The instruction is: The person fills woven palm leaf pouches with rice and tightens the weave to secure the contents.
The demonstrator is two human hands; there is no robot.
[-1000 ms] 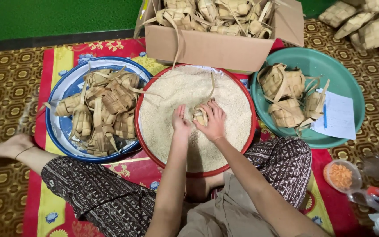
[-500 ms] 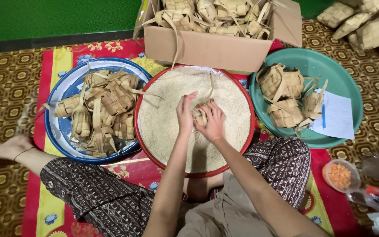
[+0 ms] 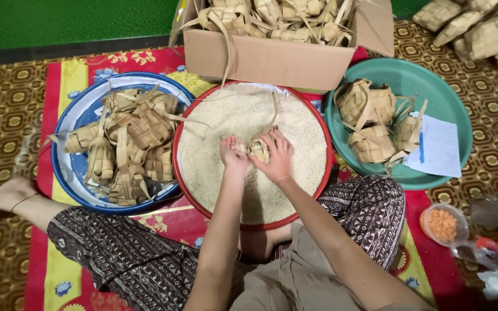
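Note:
A red round tray [image 3: 187, 121] full of white rice [image 3: 226, 115] lies in front of my crossed legs. Over its middle my right hand [image 3: 278, 156] cups a small woven palm-leaf pouch [image 3: 258, 150]. My left hand [image 3: 233, 154] is bunched at the pouch's opening, fingers pinched with rice grains. A leaf strip trails up from the pouch across the rice.
A blue basin [image 3: 70, 167] at left holds several empty woven pouches. A teal basin [image 3: 445, 98] at right holds three pouches, a paper sheet [image 3: 436, 147] and a pen. A cardboard box [image 3: 272, 57] of pouches stands behind. A plastic cup of orange bits [image 3: 442, 224] sits at lower right.
Both hands stay over the rice with the pouch; the left hand has shifted slightly at the pouch's mouth. The view has barely moved.

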